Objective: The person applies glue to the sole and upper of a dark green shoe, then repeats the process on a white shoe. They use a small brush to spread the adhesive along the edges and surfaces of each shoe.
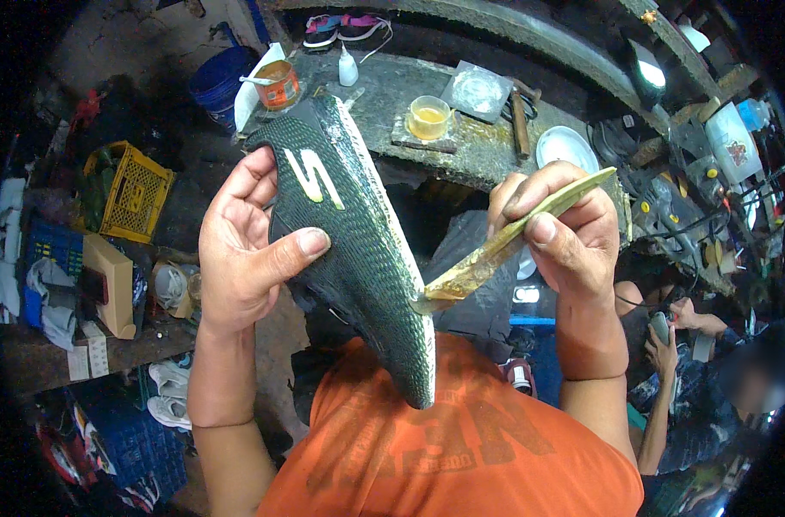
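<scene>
In my left hand [246, 246] is a dark green knit shoe [358, 233] with a pale stripe logo on its side. My thumb presses on the knit, and the fingers wrap around behind the shoe. The shoe is tilted, and its bottom edge, facing right, carries a whitish, glossy coat. My right hand [573, 220] pinches a yellowish, glue-crusted stick-like applicator [487, 254] between thumb and fingers. The applicator's dark tip touches the shoe's bottom edge near the lower end. Whether the tip has bristles, I cannot tell.
On the workbench [375, 86] ahead stand a cup of amber liquid [428, 118], an orange-labelled tub [278, 84], a white squeeze bottle [347, 67], a hammer [520, 125] and a white dish [567, 148]. A yellow crate [134, 194] is at left. Another person's hand [663, 349] holds a phone at right.
</scene>
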### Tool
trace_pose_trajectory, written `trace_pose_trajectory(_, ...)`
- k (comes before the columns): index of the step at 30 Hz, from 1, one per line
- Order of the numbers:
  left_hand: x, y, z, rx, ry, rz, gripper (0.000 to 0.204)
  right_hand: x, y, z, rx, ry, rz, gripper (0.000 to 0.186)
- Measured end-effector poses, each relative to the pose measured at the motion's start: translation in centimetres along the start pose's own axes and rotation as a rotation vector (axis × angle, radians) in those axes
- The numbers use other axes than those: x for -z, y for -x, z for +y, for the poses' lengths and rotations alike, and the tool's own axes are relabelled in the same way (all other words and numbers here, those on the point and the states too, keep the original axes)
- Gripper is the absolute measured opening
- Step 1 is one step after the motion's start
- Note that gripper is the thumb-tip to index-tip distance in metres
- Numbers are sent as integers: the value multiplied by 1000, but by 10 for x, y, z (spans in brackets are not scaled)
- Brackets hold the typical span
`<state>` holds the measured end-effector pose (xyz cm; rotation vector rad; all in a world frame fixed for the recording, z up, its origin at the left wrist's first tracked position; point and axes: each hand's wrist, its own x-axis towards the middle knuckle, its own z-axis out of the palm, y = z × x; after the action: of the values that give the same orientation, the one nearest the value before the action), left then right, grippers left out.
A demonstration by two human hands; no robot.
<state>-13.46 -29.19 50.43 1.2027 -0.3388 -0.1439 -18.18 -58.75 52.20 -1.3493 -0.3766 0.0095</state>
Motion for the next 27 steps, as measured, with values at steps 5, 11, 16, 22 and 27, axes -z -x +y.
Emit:
trace_pose_trajectory(5, 0, -1, -1, 10, 15, 6, 82, -3, 8, 0, 39, 0, 42, 26)
trace_pose_trajectory(11, 0, -2, -5, 29, 57, 34, 76, -7, 15, 1, 166, 14, 18, 25)
trace_pose_trajectory(16, -1, -3, -6, 49, 74, 36, 72, -9, 19, -1, 211, 47, 30, 22)
trace_pose_trajectory(22, 1, -5, -9, 60, 77, 72, 66, -14, 23, -4, 242, 84, 53, 18)
trace_pose_trajectory(27, 3, -6, -13, 95, 107, 76, 58, -13, 24, -4, 292, 155, 41, 16)
